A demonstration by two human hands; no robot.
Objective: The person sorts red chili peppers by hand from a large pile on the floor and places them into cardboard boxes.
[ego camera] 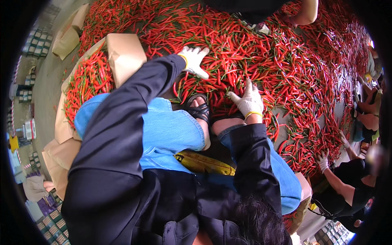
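A broad spread of red chili peppers with green stems [226,58] covers the floor in front of me. My left hand [193,62], in a white knit glove with a yellow cuff, lies over the pile's near edge with fingers spread and nothing gripped. Close to my feet, my right hand [248,99], gloved the same way, rests on the peppers with thumb and fingers apart. Under its palm the contact is hidden. Between the two hands a black sandal [199,109] touches the heap.
To my left, a brown paper sack [126,56] borders a paper-lined heap of chilies [90,82]. A yellow printed sack [205,163] lies beneath me. On the right, a person [343,180] with gloved hands reaches into the pile; another person's arm [307,12] shows at the top.
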